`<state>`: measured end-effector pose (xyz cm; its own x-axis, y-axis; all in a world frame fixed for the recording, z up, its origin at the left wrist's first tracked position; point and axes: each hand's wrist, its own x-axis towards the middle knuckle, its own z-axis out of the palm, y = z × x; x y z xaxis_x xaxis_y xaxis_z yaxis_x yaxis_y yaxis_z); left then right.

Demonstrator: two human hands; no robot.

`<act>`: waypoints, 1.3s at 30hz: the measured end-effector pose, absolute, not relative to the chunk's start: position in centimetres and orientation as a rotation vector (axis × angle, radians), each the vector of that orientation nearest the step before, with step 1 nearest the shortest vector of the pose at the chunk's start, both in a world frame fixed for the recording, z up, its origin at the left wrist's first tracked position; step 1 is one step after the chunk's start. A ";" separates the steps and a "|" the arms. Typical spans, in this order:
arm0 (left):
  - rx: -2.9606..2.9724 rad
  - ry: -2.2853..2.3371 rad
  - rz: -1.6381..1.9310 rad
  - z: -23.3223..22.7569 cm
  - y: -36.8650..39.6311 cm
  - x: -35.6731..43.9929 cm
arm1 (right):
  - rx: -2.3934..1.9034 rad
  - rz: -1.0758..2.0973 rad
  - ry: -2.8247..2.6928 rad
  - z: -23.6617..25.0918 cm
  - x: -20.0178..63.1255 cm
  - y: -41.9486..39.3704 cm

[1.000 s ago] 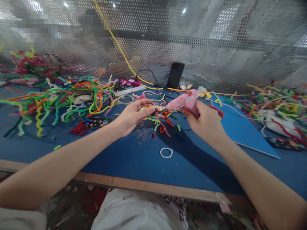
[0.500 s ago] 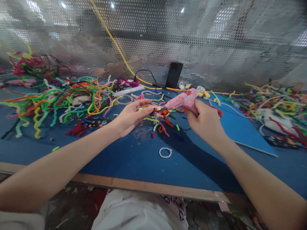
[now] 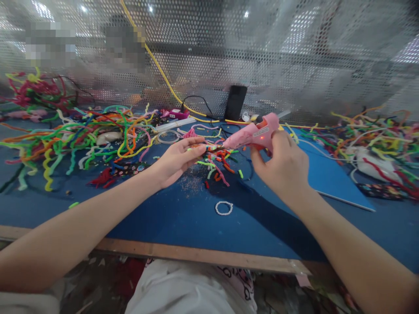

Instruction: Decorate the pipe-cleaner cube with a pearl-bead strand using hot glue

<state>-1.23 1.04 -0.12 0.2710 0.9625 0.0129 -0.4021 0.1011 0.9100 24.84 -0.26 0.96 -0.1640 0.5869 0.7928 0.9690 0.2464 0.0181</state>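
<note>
White beaded bracelet (image 3: 224,214): one, lower centre.
Left hand (image 3: 179,160): thumb and fingers pinched on one small multicoloured piece (image 3: 212,148), frame centre.
Right hand (image 3: 284,162): wrapped round one pink glue gun (image 3: 246,135), right of centre.
Black phone (image 3: 235,102): one, upper centre.

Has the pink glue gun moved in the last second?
Yes: the rear of the pink glue gun has shifted rightward and slightly up, judged against the black smartphone.

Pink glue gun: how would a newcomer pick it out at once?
Start at the blue table, then find the right hand above it. That hand grips the pink glue gun, pointing toward the left hand. Unlike the thin colourful strands heaped at left, it is chunky, with a red light.
</note>
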 end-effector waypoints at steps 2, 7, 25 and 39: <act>0.963 0.728 1.147 -0.1 1.0 -1.2 | -1.418 -0.738 -1.831 1.0 24.9 -0.4; 0.970 0.758 1.141 -0.1 1.1 -1.2 | -1.354 -0.732 -1.855 1.2 25.0 -0.5; 1.133 0.875 0.978 -0.2 0.4 -1.0 | -1.305 -0.779 -1.802 1.3 24.3 -1.1; 1.147 0.865 0.953 -0.4 0.7 -1.1 | -1.282 -0.770 -1.846 1.3 24.4 -1.0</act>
